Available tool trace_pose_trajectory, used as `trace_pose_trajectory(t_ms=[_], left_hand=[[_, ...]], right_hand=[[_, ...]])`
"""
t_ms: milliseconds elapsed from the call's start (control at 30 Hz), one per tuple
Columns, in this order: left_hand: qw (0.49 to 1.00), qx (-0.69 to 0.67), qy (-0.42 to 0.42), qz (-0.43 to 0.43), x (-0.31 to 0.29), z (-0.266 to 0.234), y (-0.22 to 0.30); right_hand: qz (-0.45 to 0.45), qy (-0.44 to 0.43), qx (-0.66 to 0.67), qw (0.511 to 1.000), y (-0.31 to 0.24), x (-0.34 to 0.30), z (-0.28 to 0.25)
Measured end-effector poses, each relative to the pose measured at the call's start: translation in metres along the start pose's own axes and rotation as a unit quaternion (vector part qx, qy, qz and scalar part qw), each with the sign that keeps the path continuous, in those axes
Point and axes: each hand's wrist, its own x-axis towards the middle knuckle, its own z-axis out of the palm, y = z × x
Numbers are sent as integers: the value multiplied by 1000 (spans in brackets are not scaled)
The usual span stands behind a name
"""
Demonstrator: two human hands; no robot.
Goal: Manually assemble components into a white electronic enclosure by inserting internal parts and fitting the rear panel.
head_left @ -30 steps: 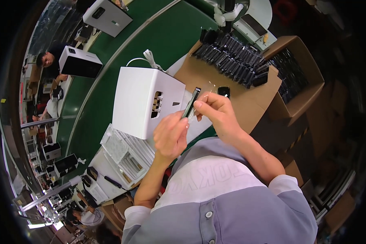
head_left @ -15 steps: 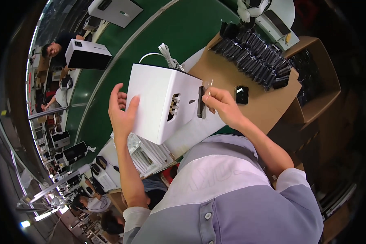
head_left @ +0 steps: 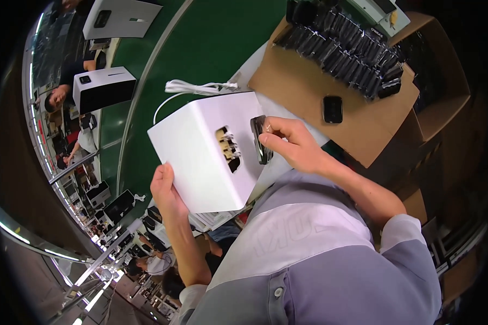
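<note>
A white box-shaped appliance [head_left: 192, 157] sits tilted in front of me, with a cutout showing pale connectors and wires [head_left: 226, 147] in its side. My left hand [head_left: 169, 190] is closed on its lower left edge, the thumb on the white face and the other fingers partly hidden behind it. In a pinch, my right hand [head_left: 294, 142] holds a flat dark panel [head_left: 258, 141] with clear film on it. The panel is upright, close beside the appliance's cutout side; whether they touch I cannot tell. A white power cord [head_left: 200, 87] lies bundled behind the appliance.
At right, a cardboard sheet [head_left: 374, 135] bears rows of film-wrapped dark panels [head_left: 341, 46] and one loose dark panel [head_left: 332, 109]. Beyond stands an open carton [head_left: 444, 103]. Across the green bench [head_left: 228, 38] are more white appliances [head_left: 106, 86] and a co-worker [head_left: 59, 97].
The appliance has turned, bringing its cutout side more into view. My left hand has gone from open beside it to gripping its edge. The right hand still holds the dark panel, now shifted slightly left.
</note>
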Motion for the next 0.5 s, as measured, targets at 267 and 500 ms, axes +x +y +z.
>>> trace_pose_trajectory(t_ms=[267,500], left_hand=[[987,130,27,96,3,10,-6],[977,184,-14,103,22,20,-7]], right_hand=[[-9,-69,-34,997,-18,22,16],[10,-89,-50,995,-32,35,24]])
